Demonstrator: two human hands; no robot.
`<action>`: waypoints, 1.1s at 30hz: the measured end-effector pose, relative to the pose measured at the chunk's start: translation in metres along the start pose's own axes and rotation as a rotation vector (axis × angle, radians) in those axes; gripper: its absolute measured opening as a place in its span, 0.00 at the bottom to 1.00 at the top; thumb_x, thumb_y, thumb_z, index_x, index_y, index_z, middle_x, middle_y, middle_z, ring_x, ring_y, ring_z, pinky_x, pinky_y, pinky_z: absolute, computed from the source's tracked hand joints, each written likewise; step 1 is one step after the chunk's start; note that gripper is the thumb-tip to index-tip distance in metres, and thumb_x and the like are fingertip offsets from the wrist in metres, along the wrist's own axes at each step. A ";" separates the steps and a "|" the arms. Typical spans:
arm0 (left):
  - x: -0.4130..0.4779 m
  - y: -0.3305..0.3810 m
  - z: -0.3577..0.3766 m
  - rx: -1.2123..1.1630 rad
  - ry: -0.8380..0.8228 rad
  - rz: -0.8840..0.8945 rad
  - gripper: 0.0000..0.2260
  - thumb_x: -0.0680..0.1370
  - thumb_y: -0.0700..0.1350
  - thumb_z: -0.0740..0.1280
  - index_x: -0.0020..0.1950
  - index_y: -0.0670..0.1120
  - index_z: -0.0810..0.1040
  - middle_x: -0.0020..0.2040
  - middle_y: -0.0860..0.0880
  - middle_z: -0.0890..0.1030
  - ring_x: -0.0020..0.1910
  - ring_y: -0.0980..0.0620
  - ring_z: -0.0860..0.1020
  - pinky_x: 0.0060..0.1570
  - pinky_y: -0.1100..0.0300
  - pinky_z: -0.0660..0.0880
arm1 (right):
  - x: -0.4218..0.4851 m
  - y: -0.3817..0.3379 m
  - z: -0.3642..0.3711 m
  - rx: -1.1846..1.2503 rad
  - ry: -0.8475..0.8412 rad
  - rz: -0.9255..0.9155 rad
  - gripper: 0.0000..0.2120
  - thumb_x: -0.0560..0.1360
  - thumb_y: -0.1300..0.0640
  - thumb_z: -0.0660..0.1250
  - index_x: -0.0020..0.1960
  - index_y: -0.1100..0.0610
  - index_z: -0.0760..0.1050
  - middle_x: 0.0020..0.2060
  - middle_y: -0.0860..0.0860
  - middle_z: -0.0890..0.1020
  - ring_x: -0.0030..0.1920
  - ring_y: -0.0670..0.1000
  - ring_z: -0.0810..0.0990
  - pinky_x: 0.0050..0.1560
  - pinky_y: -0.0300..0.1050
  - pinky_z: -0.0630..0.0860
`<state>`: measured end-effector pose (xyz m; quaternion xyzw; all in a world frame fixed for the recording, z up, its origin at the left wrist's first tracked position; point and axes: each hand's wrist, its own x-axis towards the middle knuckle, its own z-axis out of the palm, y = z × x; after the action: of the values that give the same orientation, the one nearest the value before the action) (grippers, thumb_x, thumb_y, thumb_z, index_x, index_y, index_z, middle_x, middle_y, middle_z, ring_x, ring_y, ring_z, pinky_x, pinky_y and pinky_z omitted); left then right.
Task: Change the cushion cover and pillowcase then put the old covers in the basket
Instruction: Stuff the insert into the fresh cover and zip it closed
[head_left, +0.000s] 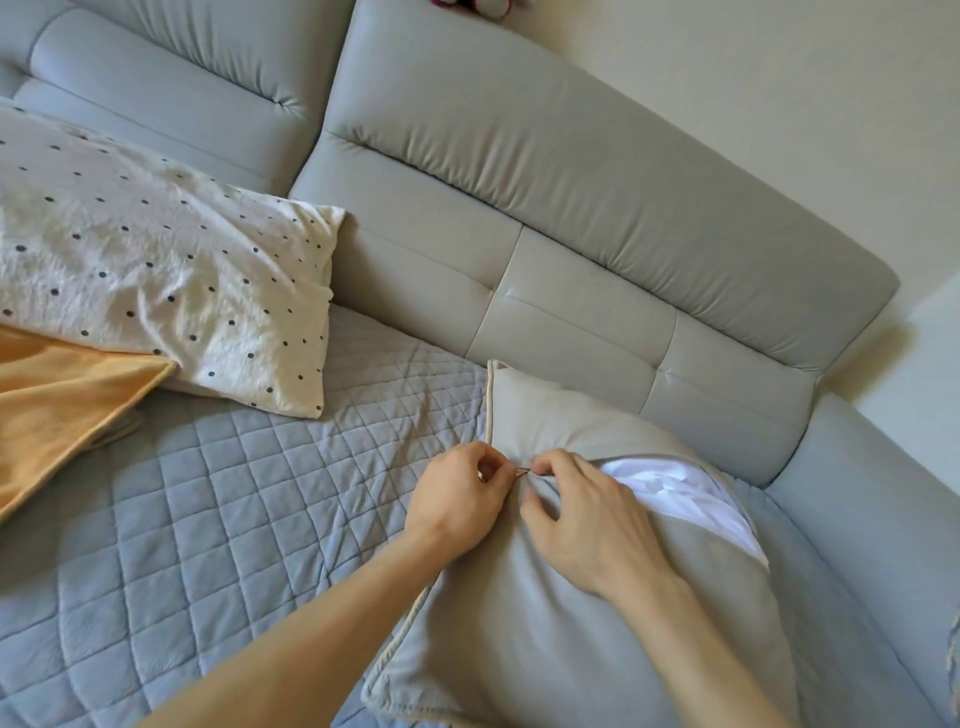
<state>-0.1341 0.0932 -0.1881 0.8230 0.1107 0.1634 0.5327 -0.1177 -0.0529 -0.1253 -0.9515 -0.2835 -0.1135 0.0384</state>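
Pinching now: left hand (457, 499) has thumb and forefinger closed on the small metal zip pull (522, 471), and right hand (587, 525) is clamped on a fold of the grey fabric cushion cover with beige piping (519, 649), just beside the pull. That's why I've got them so close. The right one anchors the cloth so the slider can run without the seam bunching.

The cushion lies at the right of the quilted blue-grey mat (208, 493), its far corner near the pale grey padded backrest (571, 208). Beyond the right hand the zip gapes, and the white inner pad (675, 493) shows through the opening. Whether this slider is meant to open or to close, I can't tell from here. Either way the cover job reads as mid-way to me.

Over on the left, the cream pillow with dark polka dots (182, 270) leans against the backrest, its case on, with an orange cloth (62, 395) touching its near edge. No basket in view. I'd watch for the pad's fabric snagging in the teeth.
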 end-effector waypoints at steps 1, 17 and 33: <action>0.002 0.000 0.000 0.000 -0.010 -0.005 0.09 0.78 0.55 0.66 0.49 0.52 0.80 0.47 0.56 0.81 0.48 0.55 0.78 0.47 0.59 0.75 | -0.002 0.001 0.002 -0.008 0.034 0.003 0.13 0.76 0.45 0.59 0.56 0.50 0.73 0.54 0.44 0.79 0.52 0.52 0.79 0.47 0.48 0.71; 0.010 0.002 0.002 0.129 -0.112 0.068 0.09 0.79 0.52 0.64 0.52 0.50 0.80 0.51 0.53 0.80 0.54 0.52 0.75 0.49 0.59 0.72 | -0.001 0.000 0.002 -0.226 -0.157 0.190 0.24 0.72 0.38 0.49 0.62 0.44 0.71 0.58 0.42 0.81 0.67 0.47 0.67 0.62 0.50 0.58; 0.016 -0.004 0.003 -0.121 -0.064 0.067 0.10 0.79 0.46 0.65 0.55 0.59 0.81 0.45 0.57 0.77 0.43 0.59 0.76 0.47 0.63 0.72 | 0.018 -0.002 -0.005 -0.199 0.194 0.142 0.19 0.67 0.33 0.65 0.50 0.43 0.81 0.50 0.42 0.79 0.54 0.52 0.75 0.52 0.50 0.69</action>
<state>-0.1183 0.0984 -0.1902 0.7974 0.0562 0.1612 0.5789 -0.1050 -0.0428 -0.1163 -0.9528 -0.1977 -0.2294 -0.0208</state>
